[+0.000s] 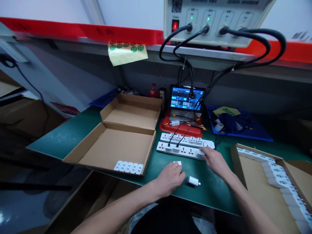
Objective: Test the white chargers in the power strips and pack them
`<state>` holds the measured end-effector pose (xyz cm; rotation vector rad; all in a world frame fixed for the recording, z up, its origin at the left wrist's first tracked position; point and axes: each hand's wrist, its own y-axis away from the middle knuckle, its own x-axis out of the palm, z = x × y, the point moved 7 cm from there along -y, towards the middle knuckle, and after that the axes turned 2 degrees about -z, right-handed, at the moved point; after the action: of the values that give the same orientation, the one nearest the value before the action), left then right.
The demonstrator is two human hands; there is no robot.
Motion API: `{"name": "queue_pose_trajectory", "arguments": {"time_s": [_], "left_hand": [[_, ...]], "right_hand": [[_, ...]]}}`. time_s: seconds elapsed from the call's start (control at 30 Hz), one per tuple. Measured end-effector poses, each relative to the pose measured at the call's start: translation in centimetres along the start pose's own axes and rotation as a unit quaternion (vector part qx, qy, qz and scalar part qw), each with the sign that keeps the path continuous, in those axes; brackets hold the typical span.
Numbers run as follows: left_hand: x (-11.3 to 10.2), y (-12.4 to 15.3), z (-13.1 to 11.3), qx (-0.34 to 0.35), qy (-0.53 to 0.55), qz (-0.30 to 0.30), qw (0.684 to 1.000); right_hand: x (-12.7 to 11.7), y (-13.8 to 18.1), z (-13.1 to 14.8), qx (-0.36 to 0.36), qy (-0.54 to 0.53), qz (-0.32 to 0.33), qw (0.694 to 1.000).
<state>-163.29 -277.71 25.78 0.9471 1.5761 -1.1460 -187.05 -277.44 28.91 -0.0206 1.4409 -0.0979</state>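
Observation:
My left hand (170,178) is closed over the green mat, its fingers curled round a small white charger (177,162) that is mostly covered. My right hand (214,160) reaches to the right end of the front power strip (187,151); its fingers pinch a white charger (201,151) at the last socket there. Two black cables run down to white plugs in the same strip. Behind it lies a second power strip (185,138) with several white plugs. Another white charger with a small tip (193,181) lies on the mat beside my left hand.
An open cardboard box (112,143) on the left holds a row of white chargers (128,167). On the right, another box (253,175) holds several more. A lit screen (186,99), a red tray (165,125) and a blue tray (258,130) stand behind. Cables hang from a tester (219,19).

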Motion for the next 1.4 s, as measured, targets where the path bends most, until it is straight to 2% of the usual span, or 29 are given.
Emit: {"name": "queue_pose_trajectory", "arguments": {"time_s": [0.13, 0.2, 0.27, 0.43, 0.63, 0.77, 0.87, 0.93, 1.0, 1.07, 1.13, 1.23, 1.33, 1.4], "left_hand": [[-2.5, -2.9, 1.9, -0.088, 0.119, -0.034, 0.988], [-3.5, -5.1, 2.6, -0.114, 0.126, -0.038, 0.985], [-3.8, -7.4, 3.1, -0.132, 0.101, -0.017, 0.986], [-2.7, -11.2, 4.0, -0.140, 0.061, 0.038, 0.988], [-1.3, -12.7, 3.7, -0.118, 0.044, 0.049, 0.991], [-2.0, -12.1, 3.3, -0.099, 0.052, 0.043, 0.993], [-4.2, -9.8, 4.3, -0.106, 0.075, -0.028, 0.991], [-6.1, -7.2, 6.3, -0.145, 0.099, -0.110, 0.978], [-7.5, -4.4, 9.3, -0.212, 0.129, -0.192, 0.950], [-7.9, -2.3, 12.1, -0.268, 0.162, -0.237, 0.920], [-7.2, -1.7, 13.9, -0.273, 0.194, -0.221, 0.916], [-5.7, -2.4, 14.6, -0.233, 0.210, -0.147, 0.938], [-5.0, -2.9, 14.8, -0.219, 0.209, -0.111, 0.947], [-5.2, -2.8, 14.8, -0.214, 0.217, -0.120, 0.945]], "right_hand": [[0.2, -0.6, -0.1, 0.013, 0.012, 0.005, 1.000], [0.2, -0.7, -0.1, 0.011, 0.022, 0.009, 1.000], [0.1, -0.7, 0.0, 0.010, 0.031, 0.014, 0.999], [-0.1, -0.5, 0.1, 0.018, 0.031, 0.020, 0.999], [-0.1, -0.5, 0.1, 0.024, 0.028, 0.020, 0.999], [-0.7, -1.0, 0.4, 0.010, 0.037, 0.030, 0.999], [-1.5, -1.8, 1.9, -0.037, 0.009, -0.008, 0.999], [-1.8, -2.6, 3.7, -0.066, -0.038, -0.053, 0.996], [-1.6, -3.7, 5.7, -0.080, -0.097, -0.085, 0.988], [-0.9, -5.1, 7.7, -0.077, -0.152, -0.101, 0.980], [-0.1, -6.5, 9.2, -0.064, -0.186, -0.109, 0.974], [0.5, -7.7, 10.6, -0.047, -0.205, -0.118, 0.970], [-0.3, -7.6, 10.1, -0.026, -0.225, -0.141, 0.964], [-1.4, -6.8, 8.5, -0.011, -0.238, -0.152, 0.959]]}}
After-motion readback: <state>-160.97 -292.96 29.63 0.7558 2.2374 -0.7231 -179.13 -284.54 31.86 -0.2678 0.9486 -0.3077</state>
